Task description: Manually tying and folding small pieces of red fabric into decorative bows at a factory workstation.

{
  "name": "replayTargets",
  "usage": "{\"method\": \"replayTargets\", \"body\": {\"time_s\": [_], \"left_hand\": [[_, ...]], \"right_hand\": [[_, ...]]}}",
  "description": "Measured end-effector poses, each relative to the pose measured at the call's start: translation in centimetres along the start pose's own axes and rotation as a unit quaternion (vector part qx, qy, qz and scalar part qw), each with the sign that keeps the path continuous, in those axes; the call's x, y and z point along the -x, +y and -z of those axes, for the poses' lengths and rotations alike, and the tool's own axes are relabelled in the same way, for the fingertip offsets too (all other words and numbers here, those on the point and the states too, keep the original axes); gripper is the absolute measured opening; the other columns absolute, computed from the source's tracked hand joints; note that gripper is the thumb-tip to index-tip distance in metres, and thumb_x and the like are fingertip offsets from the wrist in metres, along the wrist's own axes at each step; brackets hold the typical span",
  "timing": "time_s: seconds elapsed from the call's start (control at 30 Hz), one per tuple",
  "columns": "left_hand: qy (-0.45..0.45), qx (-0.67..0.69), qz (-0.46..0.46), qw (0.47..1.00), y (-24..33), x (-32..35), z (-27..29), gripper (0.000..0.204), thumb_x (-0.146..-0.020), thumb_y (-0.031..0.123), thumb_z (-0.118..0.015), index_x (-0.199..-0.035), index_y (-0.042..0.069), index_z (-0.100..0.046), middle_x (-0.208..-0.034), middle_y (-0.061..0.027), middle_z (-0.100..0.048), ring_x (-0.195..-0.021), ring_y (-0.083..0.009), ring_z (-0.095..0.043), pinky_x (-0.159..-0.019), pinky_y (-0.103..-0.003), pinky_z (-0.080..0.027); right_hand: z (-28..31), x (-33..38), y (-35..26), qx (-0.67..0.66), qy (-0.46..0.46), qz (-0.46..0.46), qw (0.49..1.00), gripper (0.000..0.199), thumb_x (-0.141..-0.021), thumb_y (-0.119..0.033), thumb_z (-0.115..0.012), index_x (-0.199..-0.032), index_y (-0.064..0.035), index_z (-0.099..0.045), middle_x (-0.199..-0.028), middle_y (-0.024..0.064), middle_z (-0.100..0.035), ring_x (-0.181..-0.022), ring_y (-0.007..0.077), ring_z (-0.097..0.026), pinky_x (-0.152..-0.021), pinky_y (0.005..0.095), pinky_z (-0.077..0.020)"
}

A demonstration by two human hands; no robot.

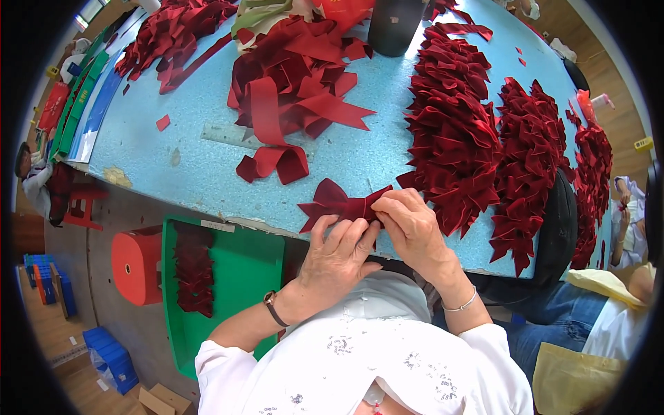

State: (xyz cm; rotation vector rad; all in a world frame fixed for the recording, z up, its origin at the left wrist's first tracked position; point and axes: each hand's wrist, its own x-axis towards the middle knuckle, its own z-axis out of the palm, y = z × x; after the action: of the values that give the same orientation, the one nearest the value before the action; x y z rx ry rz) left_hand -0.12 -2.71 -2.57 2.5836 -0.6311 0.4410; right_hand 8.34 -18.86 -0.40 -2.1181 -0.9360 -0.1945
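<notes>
A dark red velvet ribbon bow (332, 198) lies at the table's near edge, its loop and pointed tail toward the left. My left hand (332, 259) has its fingers curled against the bow's lower side. With thumb and index finger, my right hand (413, 227) pinches the bow's right part, and the fingers hide some of it. Just beyond the bow lies a curled piece of red ribbon (277, 164), below a loose heap of cut ribbon (290, 83). To the right of my right hand, finished-looking bows are stacked in a long row (453, 131).
More bow rows (529, 166) extend rightward on the blue table (173, 138). A clear ruler (228, 135) lies by the heap; a black cylinder (394, 31) stands beyond. Below left are a green bin (242, 290) holding bows and a red stool (135, 266). A co-worker (588, 318) sits at right.
</notes>
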Motion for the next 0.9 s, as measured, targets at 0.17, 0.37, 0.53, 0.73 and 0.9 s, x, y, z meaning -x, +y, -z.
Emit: {"method": "replayTargets", "body": {"time_s": [0.17, 0.37, 0.53, 0.73, 0.9], "left_hand": [[-0.012, 0.022, 0.006, 1.000, -0.4, -0.2, 0.3, 0.065, -0.061, 0.028, -0.077, -0.115, 0.000, -0.056, -0.116, -0.0102, -0.045, -0.110, -0.0237, -0.040, -0.099, -0.046, -0.029], [-0.024, 0.035, -0.020, 0.999, -1.2, -0.3, 0.5, 0.060, -0.061, 0.026, -0.076, -0.111, -0.001, -0.059, -0.120, -0.0100, -0.044, -0.112, -0.0240, -0.038, -0.098, -0.046, -0.030], [-0.021, 0.050, -0.038, 0.998, -1.1, -0.3, 0.6, 0.052, -0.063, 0.028, -0.074, -0.105, -0.002, -0.062, -0.120, -0.0090, -0.047, -0.111, -0.0233, -0.040, -0.099, -0.045, -0.030], [-0.028, 0.064, -0.033, 0.997, -0.6, 0.3, 0.6, 0.048, -0.065, 0.022, -0.073, -0.106, -0.001, -0.062, -0.124, -0.0104, -0.046, -0.114, -0.0245, -0.038, -0.099, -0.046, -0.030], [-0.020, 0.122, -0.023, 0.992, -1.0, 0.1, 2.3, 0.043, -0.066, 0.015, -0.074, -0.104, -0.001, -0.063, -0.118, -0.0119, -0.052, -0.107, -0.0266, -0.046, -0.094, -0.045, -0.035]], "right_hand": [[-0.1, -0.5, 0.4, 0.003, -0.027, -0.023, 0.999, 0.015, -0.077, 0.005, -0.060, -0.091, -0.0011, -0.060, -0.088, 0.0116, -0.060, -0.079, 0.0276, -0.056, -0.066, 0.0334, -0.0477], [-0.3, -0.9, 0.6, 0.004, -0.045, -0.041, 0.998, 0.017, -0.076, 0.007, -0.059, -0.091, -0.0016, -0.059, -0.087, 0.0115, -0.059, -0.078, 0.0281, -0.056, -0.066, 0.0346, -0.0475], [-0.5, -1.2, 0.3, 0.056, -0.051, -0.028, 0.997, 0.022, -0.074, 0.009, -0.058, -0.093, -0.0016, -0.058, -0.086, 0.0116, -0.057, -0.080, 0.0287, -0.055, -0.066, 0.0362, -0.0470], [-0.6, -0.9, -0.3, 0.080, -0.050, -0.030, 0.995, 0.022, -0.074, 0.009, -0.058, -0.093, -0.0011, -0.058, -0.087, 0.0121, -0.057, -0.084, 0.0299, -0.054, -0.069, 0.0365, -0.0467], [0.5, -0.8, 0.7, -0.020, -0.039, -0.008, 0.999, 0.019, -0.076, 0.008, -0.059, -0.093, -0.0014, -0.059, -0.087, 0.0116, -0.058, -0.080, 0.0266, -0.056, -0.066, 0.0332, -0.0471]]}}
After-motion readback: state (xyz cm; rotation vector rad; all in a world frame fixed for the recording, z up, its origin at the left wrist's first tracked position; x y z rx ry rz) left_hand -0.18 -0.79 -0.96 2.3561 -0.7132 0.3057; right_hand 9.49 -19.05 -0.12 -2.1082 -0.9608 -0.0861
